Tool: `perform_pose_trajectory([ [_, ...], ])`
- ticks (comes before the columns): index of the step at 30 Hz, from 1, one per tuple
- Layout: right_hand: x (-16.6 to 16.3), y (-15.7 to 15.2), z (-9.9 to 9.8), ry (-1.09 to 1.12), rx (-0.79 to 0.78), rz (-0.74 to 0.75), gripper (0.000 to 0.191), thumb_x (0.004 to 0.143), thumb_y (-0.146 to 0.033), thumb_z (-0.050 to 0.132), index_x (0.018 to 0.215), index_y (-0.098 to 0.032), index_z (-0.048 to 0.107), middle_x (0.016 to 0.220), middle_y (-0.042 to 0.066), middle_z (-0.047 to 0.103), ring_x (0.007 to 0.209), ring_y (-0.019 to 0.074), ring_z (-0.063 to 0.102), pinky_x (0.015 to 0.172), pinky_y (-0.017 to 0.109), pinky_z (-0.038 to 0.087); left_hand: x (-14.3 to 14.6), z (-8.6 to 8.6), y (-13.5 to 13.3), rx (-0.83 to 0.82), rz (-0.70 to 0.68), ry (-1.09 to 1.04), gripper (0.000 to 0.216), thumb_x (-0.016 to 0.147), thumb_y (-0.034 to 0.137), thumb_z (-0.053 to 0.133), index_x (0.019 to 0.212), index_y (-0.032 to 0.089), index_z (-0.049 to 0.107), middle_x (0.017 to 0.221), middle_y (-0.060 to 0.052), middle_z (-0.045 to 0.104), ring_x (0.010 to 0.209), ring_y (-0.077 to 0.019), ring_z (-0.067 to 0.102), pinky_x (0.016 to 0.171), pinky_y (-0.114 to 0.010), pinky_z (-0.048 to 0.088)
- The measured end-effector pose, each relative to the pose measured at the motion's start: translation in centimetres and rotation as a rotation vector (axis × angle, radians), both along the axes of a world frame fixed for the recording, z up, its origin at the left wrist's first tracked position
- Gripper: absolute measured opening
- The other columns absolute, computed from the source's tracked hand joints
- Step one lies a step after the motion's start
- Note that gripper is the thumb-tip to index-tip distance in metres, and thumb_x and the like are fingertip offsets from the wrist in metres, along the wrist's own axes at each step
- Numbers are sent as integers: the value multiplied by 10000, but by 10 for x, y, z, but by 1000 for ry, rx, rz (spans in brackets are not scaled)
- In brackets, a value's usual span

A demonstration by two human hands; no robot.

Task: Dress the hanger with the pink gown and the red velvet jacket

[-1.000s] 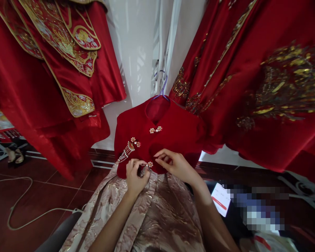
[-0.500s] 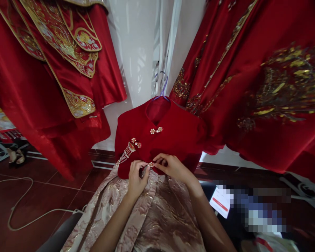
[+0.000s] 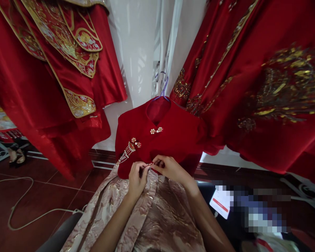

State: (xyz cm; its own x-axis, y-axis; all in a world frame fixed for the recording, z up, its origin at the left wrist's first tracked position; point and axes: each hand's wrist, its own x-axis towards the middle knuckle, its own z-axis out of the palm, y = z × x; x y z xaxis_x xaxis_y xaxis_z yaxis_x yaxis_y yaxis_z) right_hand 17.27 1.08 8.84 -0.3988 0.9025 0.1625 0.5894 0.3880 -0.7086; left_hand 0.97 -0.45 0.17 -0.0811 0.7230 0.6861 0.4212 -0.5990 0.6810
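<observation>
A red velvet jacket (image 3: 173, 140) hangs from a purple hanger (image 3: 164, 87) in front of me. At its lower front, a small pearl-and-gold flower button (image 3: 150, 164) is pinched between my left hand (image 3: 138, 176) and my right hand (image 3: 170, 168). Thumb and fingers of both hands are closed on it, so most of it is hidden. Higher up, near the collar, sits a matching flower clasp (image 3: 156, 130). A beaded tassel brooch (image 3: 130, 148) is fastened on the jacket's left side. Below my hands spreads a pale pink brocade skirt (image 3: 136, 217).
Red embroidered gowns hang at the left (image 3: 76, 70) and right (image 3: 252, 87). A white cable (image 3: 13, 210) runs over the tiled floor. High-heeled shoes (image 3: 17, 156) stand at far left. A lit phone screen (image 3: 222, 202) lies at lower right.
The flower button has turned between my fingertips and now shows more edge-on. Both hands have hardly moved otherwise.
</observation>
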Motion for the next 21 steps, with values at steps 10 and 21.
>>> perform_pose_trajectory([
  [10,4,-4,8,-54,28,-21,71,745,-244,566,798,-199,549,634,-29,584,587,108,547,551,210,392,7,20,12,-380,-244,-632,315,839,449,527,965,160,527,712,-12,592,601,-106,571,604,-247,480],
  [21,20,-1,12,-44,-42,37,96,764,-279,548,764,-193,506,656,-17,579,610,110,527,573,222,386,0,51,54,-551,-308,-1134,387,606,378,781,868,123,654,767,-42,661,672,-112,632,687,-261,509],
])
